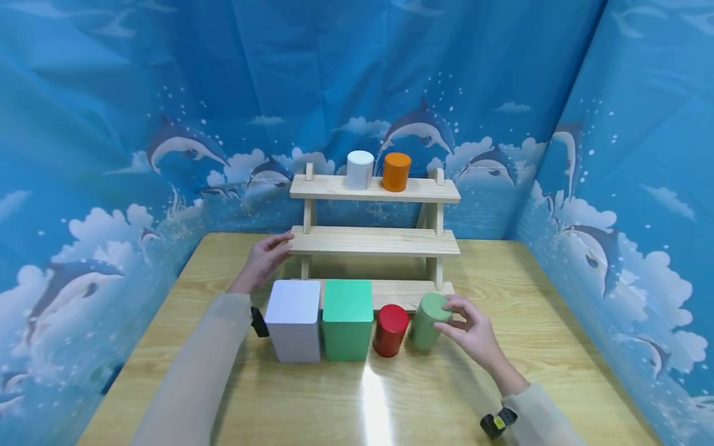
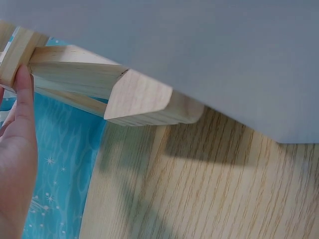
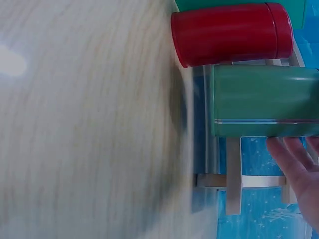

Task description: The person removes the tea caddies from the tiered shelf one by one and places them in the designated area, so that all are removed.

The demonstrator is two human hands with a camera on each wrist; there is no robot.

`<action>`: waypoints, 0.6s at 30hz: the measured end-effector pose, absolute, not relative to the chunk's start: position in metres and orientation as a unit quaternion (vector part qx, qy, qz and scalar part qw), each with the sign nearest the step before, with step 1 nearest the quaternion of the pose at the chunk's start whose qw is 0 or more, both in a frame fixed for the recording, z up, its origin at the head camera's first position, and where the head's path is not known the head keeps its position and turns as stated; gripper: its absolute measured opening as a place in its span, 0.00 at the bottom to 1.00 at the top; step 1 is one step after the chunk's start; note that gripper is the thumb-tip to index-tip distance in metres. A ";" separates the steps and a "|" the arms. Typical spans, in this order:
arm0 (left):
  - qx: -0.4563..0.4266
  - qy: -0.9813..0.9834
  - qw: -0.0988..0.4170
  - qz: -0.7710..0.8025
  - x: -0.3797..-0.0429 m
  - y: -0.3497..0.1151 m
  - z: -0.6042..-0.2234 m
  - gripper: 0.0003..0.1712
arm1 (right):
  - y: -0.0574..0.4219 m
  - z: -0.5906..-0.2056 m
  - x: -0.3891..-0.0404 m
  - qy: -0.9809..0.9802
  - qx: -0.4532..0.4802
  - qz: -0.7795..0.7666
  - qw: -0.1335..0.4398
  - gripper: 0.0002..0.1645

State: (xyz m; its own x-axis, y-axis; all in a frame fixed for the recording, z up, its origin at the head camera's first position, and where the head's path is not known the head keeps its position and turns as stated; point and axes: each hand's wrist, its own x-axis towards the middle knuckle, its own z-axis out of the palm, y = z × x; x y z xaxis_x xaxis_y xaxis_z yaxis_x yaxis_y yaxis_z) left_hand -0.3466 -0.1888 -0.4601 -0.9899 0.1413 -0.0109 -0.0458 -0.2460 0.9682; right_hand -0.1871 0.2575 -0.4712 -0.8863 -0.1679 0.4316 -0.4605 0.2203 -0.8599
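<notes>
At the left end of the wooden shelf stand's middle board (image 1: 375,241), my left hand (image 1: 268,257) holds on by its fingertips. In the left wrist view, a finger (image 2: 24,99) lies against that board's end. My right hand (image 1: 471,328) grips the light green canister (image 1: 426,328) near its lid, with thumb and fingers on its right side. The canister leans slightly in front of the stand's lowest board. Beside it is a red canister (image 3: 229,35), standing upright on the table in the head view.
A pale lavender box (image 1: 294,328) and a green box (image 1: 348,325) stand side by side left of the red canister. A white canister (image 1: 359,172) and an orange canister (image 1: 396,173) sit on the top board. Blue dolphin-print curtains (image 1: 268,74) surround the wooden table (image 1: 290,402).
</notes>
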 end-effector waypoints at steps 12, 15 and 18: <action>0.045 0.611 0.054 0.788 -0.343 -0.188 -0.455 0.26 | 0.254 -0.482 -0.186 -0.766 0.215 0.595 0.113 0.20; 0.044 0.610 0.049 0.790 -0.347 -0.189 -0.462 0.26 | 0.253 -0.485 -0.186 -0.764 0.212 0.599 0.113 0.20; 0.045 0.610 0.045 0.790 -0.350 -0.189 -0.466 0.26 | 0.253 -0.487 -0.185 -0.762 0.212 0.602 0.107 0.20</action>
